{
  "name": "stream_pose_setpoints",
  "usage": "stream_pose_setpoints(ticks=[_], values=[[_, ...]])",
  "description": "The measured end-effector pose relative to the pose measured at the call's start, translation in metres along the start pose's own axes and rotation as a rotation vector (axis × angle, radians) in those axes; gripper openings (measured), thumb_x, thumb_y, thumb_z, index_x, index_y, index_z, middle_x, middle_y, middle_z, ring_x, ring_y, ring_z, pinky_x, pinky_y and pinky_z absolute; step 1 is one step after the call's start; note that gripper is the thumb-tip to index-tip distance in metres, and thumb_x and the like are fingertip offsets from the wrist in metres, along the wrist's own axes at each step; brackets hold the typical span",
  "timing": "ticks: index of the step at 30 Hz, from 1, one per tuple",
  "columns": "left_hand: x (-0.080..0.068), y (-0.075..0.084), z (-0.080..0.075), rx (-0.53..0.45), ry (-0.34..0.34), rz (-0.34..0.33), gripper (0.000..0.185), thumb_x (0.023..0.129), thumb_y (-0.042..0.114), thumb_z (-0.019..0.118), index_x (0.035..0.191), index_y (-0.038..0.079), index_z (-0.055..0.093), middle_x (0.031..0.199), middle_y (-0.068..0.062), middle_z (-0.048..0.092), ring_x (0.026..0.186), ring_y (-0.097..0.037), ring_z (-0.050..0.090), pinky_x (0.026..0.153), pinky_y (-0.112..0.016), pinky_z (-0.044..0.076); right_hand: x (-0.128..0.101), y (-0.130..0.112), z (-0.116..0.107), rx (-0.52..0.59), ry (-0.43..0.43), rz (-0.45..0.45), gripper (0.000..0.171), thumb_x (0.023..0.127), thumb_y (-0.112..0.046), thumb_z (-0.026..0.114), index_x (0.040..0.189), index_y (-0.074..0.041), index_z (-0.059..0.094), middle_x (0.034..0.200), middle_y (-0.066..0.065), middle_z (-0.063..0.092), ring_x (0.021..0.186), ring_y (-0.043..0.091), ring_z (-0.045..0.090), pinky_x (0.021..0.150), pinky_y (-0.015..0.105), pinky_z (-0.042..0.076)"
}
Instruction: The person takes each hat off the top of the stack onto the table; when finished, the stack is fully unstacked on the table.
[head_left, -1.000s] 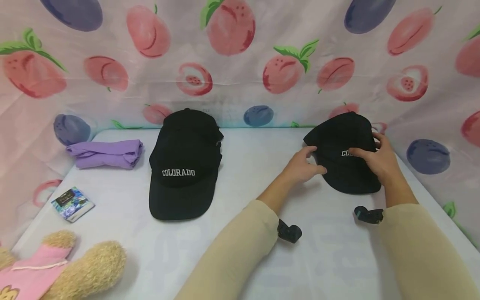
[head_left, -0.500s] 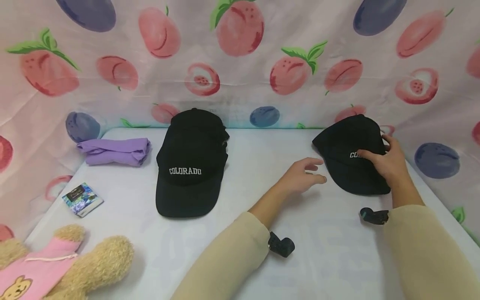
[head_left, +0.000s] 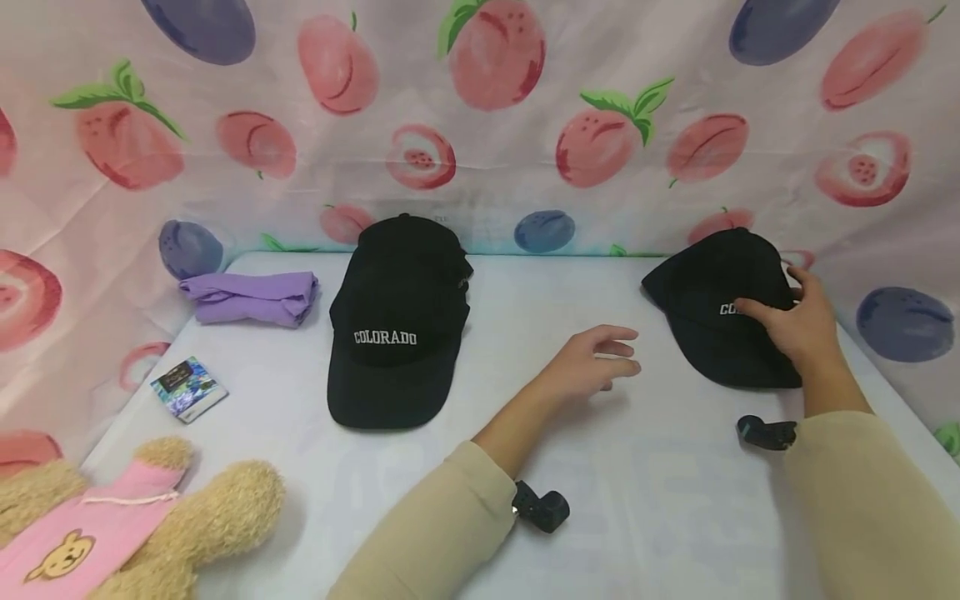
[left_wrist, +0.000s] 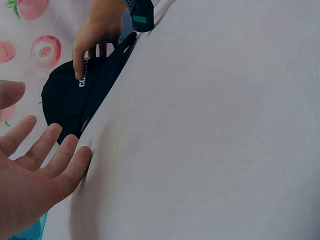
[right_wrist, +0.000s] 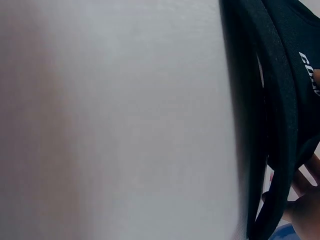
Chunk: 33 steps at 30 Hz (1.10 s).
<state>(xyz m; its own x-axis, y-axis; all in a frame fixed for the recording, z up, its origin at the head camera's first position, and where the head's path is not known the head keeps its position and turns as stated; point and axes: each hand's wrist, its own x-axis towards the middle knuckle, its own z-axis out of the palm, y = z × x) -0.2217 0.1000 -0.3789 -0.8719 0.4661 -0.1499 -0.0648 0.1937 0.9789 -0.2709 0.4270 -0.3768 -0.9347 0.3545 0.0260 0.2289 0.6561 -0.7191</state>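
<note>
On the right side of the table, my right hand (head_left: 806, 329) grips a black baseball cap (head_left: 727, 350). The thumb lies over its white lettering and the other fingers reach around the far side. Seen in the right wrist view, the brim of the cap (right_wrist: 282, 100) runs close along the white surface. My left hand (head_left: 581, 364) hovers left of that cap, apart from it, fingers spread and holding nothing. In the left wrist view its palm and fingertips show. Farther left lies another black cap (head_left: 390, 379) lettered COLORADO, seemingly overlapping a second one behind it.
A folded purple cloth (head_left: 255, 300) lies at the back left, with a small blue-patterned booklet or box (head_left: 195, 396) in front. A plush bear (head_left: 217, 517) in pink occupies the near left corner. A fruit-print curtain (head_left: 495, 192) borders the white table (head_left: 645, 500).
My left hand has let go of the right-hand cap's edge and drawn away to the left. The right hand keeps its grip on the cap. The head view has shifted slightly right to left.
</note>
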Motion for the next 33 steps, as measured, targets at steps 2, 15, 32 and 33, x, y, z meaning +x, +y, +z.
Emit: stream_pose_setpoints(ticks=[2, 15, 32, 33], values=[[-0.001, 0.0, -0.003, -0.02, -0.003, 0.003, 0.05, 0.096, 0.02, 0.071, 0.144, 0.019, 0.06, 0.134, -0.007, 0.069, 0.101, -0.007, 0.068, 0.087, -0.029, 0.058, 0.001, 0.0, -0.001, 0.0, 0.003, -0.005, 0.1, 0.096, -0.05, 0.063, 0.167, -0.009, 0.006, 0.166, 0.035, 0.016, 0.15, 0.057, 0.023, 0.12, 0.07, 0.021], [-0.017, -0.005, -0.024, -0.093, 0.018, -0.018, 0.055, 0.096, 0.018, 0.07, 0.149, 0.022, 0.054, 0.136, -0.01, 0.067, 0.105, -0.011, 0.069, 0.095, -0.039, 0.059, 0.007, 0.006, -0.003, -0.028, -0.016, 0.009, 0.099, 0.098, -0.051, 0.06, 0.166, -0.008, 0.003, 0.168, 0.034, 0.009, 0.151, 0.057, 0.018, 0.12, 0.072, 0.019], [-0.032, -0.016, -0.033, -0.154, 0.003, -0.018, 0.053, 0.098, 0.02, 0.068, 0.149, 0.017, 0.054, 0.138, -0.012, 0.066, 0.115, -0.023, 0.069, 0.096, -0.038, 0.059, 0.012, 0.014, -0.007, -0.166, 0.012, -0.02, 0.094, 0.102, -0.052, 0.053, 0.163, 0.004, 0.008, 0.166, 0.037, 0.012, 0.153, 0.056, 0.015, 0.121, 0.07, 0.017], [-0.033, -0.016, -0.034, -0.157, 0.004, -0.02, 0.053, 0.098, 0.02, 0.068, 0.149, 0.017, 0.054, 0.138, -0.011, 0.067, 0.115, -0.023, 0.069, 0.095, -0.038, 0.059, 0.012, 0.014, -0.007, -0.17, 0.01, -0.012, 0.094, 0.102, -0.053, 0.052, 0.163, 0.004, 0.007, 0.166, 0.037, 0.011, 0.153, 0.056, 0.015, 0.121, 0.07, 0.017]])
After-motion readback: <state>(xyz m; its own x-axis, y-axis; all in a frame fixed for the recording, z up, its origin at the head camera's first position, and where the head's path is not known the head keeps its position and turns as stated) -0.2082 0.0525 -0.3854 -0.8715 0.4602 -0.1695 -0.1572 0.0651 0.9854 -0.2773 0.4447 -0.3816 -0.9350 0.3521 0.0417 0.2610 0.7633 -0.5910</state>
